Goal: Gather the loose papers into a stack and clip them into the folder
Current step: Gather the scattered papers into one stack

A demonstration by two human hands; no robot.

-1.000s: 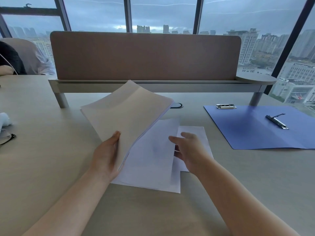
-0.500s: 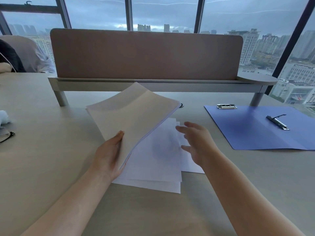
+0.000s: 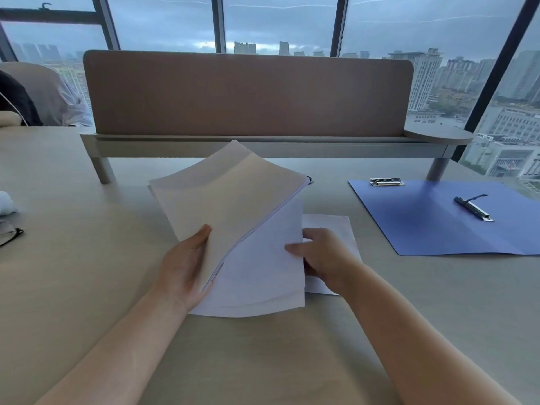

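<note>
Papers (image 3: 233,206) sit in the left hand (image 3: 184,264), thumb on top, the sheaf raised and tilted off the desk (image 3: 87,287). The right hand (image 3: 324,258) pinches the right edge of the sheets (image 3: 263,276) lying under it, thumb over them. One stray sheet (image 3: 333,229) pokes out beside that hand — likely to be left behind, or creased if the pile is dragged across it. Well to the right lies the open blue folder (image 3: 423,223), its clip (image 3: 474,210) raised.
</note>
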